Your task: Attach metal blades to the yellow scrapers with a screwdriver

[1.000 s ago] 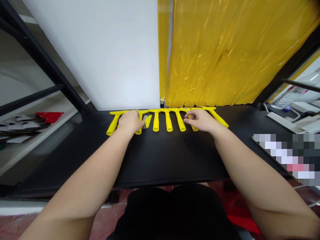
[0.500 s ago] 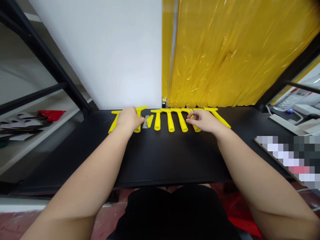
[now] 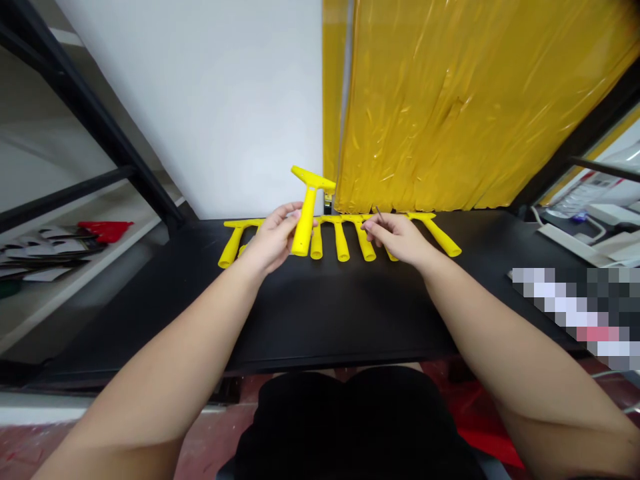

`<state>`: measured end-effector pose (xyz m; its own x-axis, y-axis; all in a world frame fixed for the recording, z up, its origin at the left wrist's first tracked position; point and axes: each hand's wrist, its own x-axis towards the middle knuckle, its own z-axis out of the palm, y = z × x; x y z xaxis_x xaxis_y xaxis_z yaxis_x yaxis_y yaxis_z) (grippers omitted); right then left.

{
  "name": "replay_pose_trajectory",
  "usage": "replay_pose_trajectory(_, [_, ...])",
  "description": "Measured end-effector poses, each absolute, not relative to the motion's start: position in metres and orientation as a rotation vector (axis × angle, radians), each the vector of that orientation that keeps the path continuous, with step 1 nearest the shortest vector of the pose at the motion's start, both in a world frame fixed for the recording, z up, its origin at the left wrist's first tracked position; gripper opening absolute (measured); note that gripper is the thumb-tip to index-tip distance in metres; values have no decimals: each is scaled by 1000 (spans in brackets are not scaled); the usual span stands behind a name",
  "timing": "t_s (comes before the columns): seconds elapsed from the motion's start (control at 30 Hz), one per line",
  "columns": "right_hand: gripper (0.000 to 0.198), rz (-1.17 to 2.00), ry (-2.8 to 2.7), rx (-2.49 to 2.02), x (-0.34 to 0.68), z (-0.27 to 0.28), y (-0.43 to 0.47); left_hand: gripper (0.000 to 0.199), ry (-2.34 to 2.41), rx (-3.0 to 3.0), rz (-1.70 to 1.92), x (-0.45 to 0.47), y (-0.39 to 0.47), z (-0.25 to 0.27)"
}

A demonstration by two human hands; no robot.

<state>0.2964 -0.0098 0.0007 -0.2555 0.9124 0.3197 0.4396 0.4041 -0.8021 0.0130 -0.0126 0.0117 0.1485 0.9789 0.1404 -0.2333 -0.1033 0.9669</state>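
Observation:
My left hand [image 3: 270, 243] is closed on the handle of a yellow T-shaped scraper [image 3: 305, 223], lifted above the table with its wide head up. A thin metal rod [image 3: 379, 211] pokes up from the pinched fingers of my right hand [image 3: 400, 239]; its lower end is hidden. Behind and beside my hands, several more yellow scrapers [image 3: 341, 241] lie in a row with their hollow handle ends toward me. One scraper [image 3: 231, 247] is left of my left hand, another [image 3: 445, 239] right of my right hand.
The black table [image 3: 345, 313] meets a white panel [image 3: 225, 120] and yellow plastic-wrapped sheeting [image 3: 425, 113] at its back. Black frame bars [image 3: 100, 127] rise at both sides. A shelf on the left holds a red item [image 3: 106, 231]. White parts [image 3: 575, 243] lie at the right.
My left hand has picked up a yellow scraper from the row and moved it right and toward me. My right hand stays nearly in place, the rod now more upright.

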Motion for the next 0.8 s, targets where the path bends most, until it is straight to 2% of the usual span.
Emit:
replay_pose_trajectory(0.27, [44, 1063, -1651, -952, 252, 0, -26, 45, 616, 1201, 940, 43, -33, -7])
replay_pose_trajectory(0.43, [48, 1168, -1590, -978, 248, 1, -31, 46, 674, 1333, 919, 50, -37, -14])
replay_pose_trajectory(0.57, [34, 1273, -1536, -1082, 260, 6, -32, 26, 940, 1614, 927, 41, -31, -11])
replay_pose_trajectory(0.67, [21, 1346, -1647, -1113, 277, 11, -31, 12, 1383, 1996, 1022, 21, -18, -5])
replay_pose_trajectory(0.73, [19, 1344, -1851, -1101, 288, 14, -30, 15, 1649, 2242, 898, 5, -8, -4])
replay_pose_trajectory(0.8, [19, 1297, -2011, -1063, 296, 18, -29, 30, 1736, 2439, 722, -5, 1, -6])
